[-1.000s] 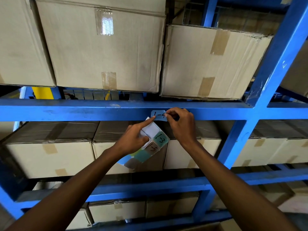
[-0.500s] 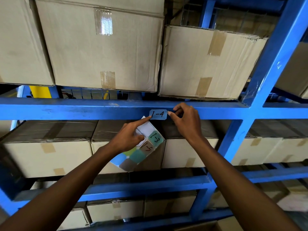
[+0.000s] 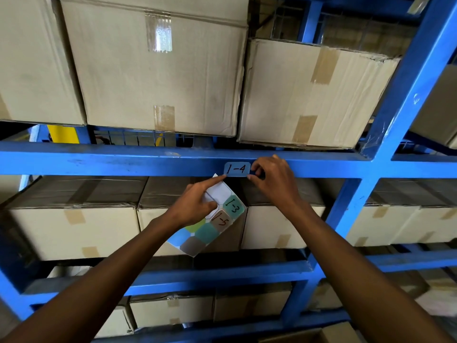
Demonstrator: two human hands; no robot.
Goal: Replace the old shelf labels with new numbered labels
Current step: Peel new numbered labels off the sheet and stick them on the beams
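A light blue label [image 3: 237, 169] marked 1-4 lies flat on the front of the blue shelf beam [image 3: 123, 160]. My right hand [image 3: 273, 180] touches the label's right end with its fingertips. My left hand [image 3: 197, 205] holds a sheet of stickers [image 3: 210, 219] just below the beam, with its forefinger stretched up to the label's lower left corner. The sheet shows coloured stickers, two of them marked 1-3 and 1-5, and some blank white spots.
Large taped cardboard boxes [image 3: 158, 70] fill the shelf above the beam, and more boxes [image 3: 74, 229] sit on the shelves below. A blue upright post [image 3: 395, 120] rises on the right. A lower beam [image 3: 222, 273] crosses under my arms.
The 1-4 label now lies fully flat and uncovered on the beam. My right hand has slid to its right end, and my left hand with the sheet stays below it.
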